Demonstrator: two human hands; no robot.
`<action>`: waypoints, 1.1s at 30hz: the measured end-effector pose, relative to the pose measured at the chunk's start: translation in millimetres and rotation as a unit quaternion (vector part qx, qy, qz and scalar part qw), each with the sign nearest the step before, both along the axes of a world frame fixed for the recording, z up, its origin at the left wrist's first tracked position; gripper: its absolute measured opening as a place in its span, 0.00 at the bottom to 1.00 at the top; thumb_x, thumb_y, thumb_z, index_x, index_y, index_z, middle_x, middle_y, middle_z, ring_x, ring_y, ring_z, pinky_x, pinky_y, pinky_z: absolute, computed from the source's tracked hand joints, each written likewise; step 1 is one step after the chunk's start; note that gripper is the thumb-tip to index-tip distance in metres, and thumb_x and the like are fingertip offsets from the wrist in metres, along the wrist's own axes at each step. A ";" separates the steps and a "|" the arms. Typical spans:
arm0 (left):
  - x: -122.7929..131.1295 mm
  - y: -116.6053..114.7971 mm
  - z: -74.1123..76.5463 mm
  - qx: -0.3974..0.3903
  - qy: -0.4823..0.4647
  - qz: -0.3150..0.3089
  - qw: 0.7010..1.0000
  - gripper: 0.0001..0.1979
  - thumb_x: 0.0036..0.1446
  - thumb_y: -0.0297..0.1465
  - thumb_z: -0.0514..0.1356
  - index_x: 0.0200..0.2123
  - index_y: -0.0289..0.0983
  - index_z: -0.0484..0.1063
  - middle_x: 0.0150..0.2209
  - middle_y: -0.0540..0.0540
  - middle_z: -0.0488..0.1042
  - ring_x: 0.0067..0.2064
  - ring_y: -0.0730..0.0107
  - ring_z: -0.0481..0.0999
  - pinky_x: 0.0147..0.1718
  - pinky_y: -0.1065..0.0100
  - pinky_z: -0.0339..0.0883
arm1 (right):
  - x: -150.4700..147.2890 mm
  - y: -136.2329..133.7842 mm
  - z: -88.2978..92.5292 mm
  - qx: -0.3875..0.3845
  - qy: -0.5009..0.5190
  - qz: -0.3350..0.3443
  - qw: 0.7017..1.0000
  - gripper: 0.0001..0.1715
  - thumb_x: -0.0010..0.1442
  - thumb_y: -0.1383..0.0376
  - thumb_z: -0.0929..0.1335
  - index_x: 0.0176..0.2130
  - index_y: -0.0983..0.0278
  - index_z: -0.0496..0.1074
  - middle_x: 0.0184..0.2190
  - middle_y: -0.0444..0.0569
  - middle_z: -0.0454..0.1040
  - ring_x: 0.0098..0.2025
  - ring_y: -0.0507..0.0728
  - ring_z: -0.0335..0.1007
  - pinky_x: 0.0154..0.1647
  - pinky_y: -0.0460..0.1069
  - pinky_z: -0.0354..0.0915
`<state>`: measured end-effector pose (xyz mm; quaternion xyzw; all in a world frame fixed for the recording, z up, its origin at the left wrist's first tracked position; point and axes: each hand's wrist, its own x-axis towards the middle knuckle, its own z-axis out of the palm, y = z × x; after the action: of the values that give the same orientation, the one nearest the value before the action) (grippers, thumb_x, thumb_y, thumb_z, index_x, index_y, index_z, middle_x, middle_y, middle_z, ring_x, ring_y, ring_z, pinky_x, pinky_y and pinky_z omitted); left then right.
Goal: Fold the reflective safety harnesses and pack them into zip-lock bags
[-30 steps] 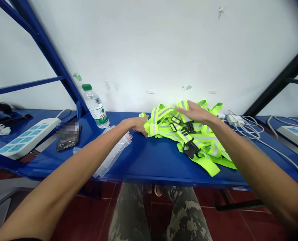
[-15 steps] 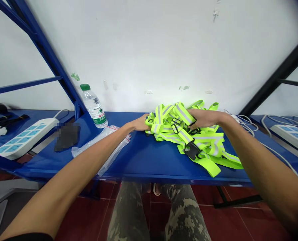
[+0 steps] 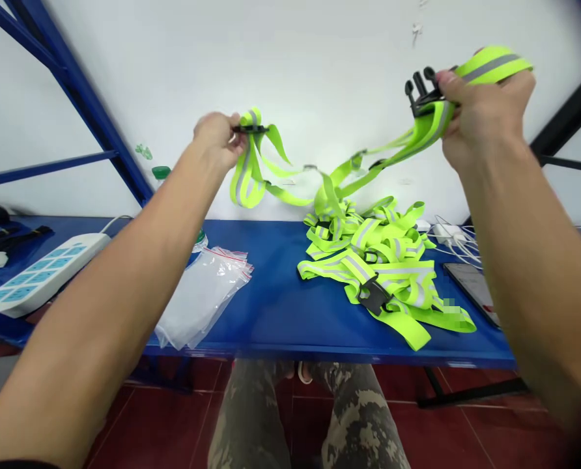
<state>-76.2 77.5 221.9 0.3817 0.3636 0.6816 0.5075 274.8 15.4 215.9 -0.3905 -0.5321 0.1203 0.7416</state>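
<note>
The green-capped bottle stands mostly behind the left forearm, so its label is hidden; half a second ago its green band with red and white characters faced the camera. The small red mark on the phone at the right is too small to read.

Both hands were down at the heap of reflective straps then; now they are raised and well apart, with one harness lifted between them in front of the wall. The heap on the blue counter is lower at its left end, and the clear zip bags show more fully.

The left hand has its grip closed on the harness beside a black slider; the right hand grips the webbing by a black buckle, whose prongs point up and to the left. The harness's long axis runs left to right, higher at the right end, sagging midway over the heap; whether it touches the heap I cannot tell. A loop hangs below the left hand.
</note>
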 end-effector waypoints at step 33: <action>80.3 -94.7 -67.0 -0.019 0.029 -0.222 0.974 0.22 0.43 0.24 0.59 0.45 0.35 0.66 0.49 0.36 0.70 0.50 0.51 0.75 0.46 0.51 0.73 | -92.0 -33.4 -99.3 -0.157 -0.210 0.173 0.949 0.39 0.37 0.58 0.81 0.48 0.61 0.70 0.45 0.52 0.75 0.53 0.68 0.69 0.55 0.63 0.68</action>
<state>4.1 -17.3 154.8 0.4628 0.2976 0.5334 0.6424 182.8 -18.0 116.7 -0.4201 -0.7098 0.2442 0.5099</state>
